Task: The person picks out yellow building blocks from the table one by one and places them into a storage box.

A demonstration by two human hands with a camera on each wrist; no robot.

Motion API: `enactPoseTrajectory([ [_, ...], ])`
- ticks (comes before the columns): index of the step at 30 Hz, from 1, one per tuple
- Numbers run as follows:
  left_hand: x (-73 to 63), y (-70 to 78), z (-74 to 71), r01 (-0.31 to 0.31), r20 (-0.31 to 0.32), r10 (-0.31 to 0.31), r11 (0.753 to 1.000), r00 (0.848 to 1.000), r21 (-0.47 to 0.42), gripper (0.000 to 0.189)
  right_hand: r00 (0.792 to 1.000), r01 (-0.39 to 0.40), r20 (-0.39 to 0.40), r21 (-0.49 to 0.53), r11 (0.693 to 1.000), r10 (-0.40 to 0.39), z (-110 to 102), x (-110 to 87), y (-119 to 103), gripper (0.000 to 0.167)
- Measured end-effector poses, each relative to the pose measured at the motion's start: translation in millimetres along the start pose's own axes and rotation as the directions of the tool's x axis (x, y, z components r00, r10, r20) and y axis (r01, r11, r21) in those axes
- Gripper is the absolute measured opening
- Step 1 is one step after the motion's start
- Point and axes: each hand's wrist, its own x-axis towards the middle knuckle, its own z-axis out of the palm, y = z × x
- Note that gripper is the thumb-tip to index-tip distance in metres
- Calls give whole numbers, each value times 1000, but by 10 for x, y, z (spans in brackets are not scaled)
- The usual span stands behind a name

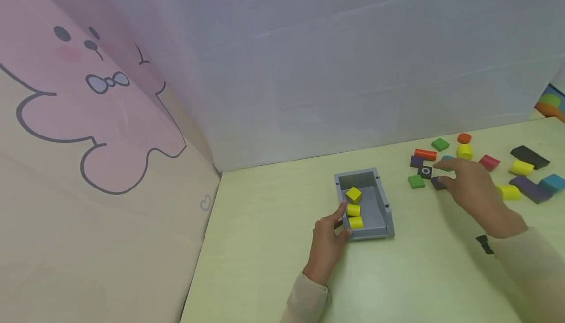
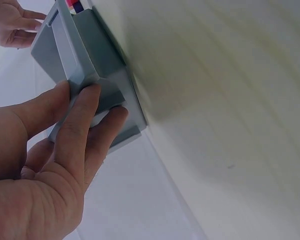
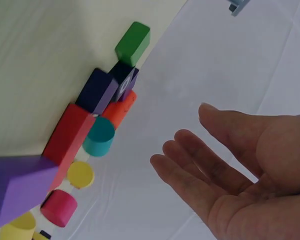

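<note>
Beneath a hanging pale cloth [image 1: 353, 77], a light-coloured desk [image 1: 265, 225] carries my work: a grey tray [image 1: 374, 210], set to the left of a scatter of blocks. My left hand [image 1: 327, 247] grips the tray at its near left corner, thumb and fingers pinching the rim. My right hand [image 1: 478, 193] hovers over the scatter, thumb and fingers spread, nothing between them. Bigger pieces at far right include a long purple block [image 1: 529, 189] and a black block [image 1: 529, 156]; a red block [image 3: 67, 137] shows from my right wrist. By my right thumb in the head view sits a dark block [image 1: 438, 183]. Inside the tray, toward its left wall, lie a yellow cube [image 1: 354, 195] and two yellow cylinders [image 1: 353, 210]; three other yellow cylinders [image 1: 509, 192] stand or lie on the desk.

The step in hand appears to be picking out a piece for the tray; which one, I cannot tell. The next move, I judge, calls for lowering my right hand and pinching a single block without nudging its neighbours, the left hand steadying the tray.
</note>
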Motion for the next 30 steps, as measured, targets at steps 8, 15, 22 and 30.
enactPoseTrajectory([
  [8, -9, -1, -8, 10, 2, -10, 1000, 1000, 4, 71, 993, -113, 27, -20, 993, 113, -126, -73, 194, 37],
  [15, -25, -15, -15, 22, 5, -22, 1000, 1000, -5, 71, 992, -121, -55, -96, 988, 116, -181, -134, 356, 35],
  [22, -32, -5, -24, 29, 1, -29, 1000, 1000, -9, 71, 972, -235, -43, -128, 963, 232, -212, -196, 495, 35],
  [30, -32, 5, -15, 35, 6, -35, 999, 999, -11, 70, 957, -291, -31, -148, 945, 289, -262, -260, 638, 35],
])
